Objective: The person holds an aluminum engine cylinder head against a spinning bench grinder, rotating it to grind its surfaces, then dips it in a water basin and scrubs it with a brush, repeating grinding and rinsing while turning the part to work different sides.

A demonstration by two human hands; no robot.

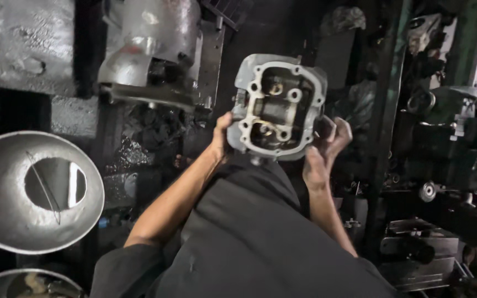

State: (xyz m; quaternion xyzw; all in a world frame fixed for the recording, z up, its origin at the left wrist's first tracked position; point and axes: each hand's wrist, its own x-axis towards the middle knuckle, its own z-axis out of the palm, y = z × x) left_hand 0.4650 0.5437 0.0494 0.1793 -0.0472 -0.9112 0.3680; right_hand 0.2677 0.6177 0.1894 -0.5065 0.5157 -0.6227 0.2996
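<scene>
A grey cast-metal engine cylinder head (277,105) is held up in front of me, its open face toward the camera, showing valve parts and bolt holes around the rim. My left hand (221,135) grips its left lower edge. On its right side, my right hand (327,149) supports it with the fingers curled around the edge. Both forearms rise from my dark clothing at the bottom of the view.
A large metal engine casing (155,49) lies at upper left. A shiny metal bowl (28,193) sits at left, another bowl rim (26,284) below it. Dark, cluttered machine parts and metal blocks (420,248) fill the right side.
</scene>
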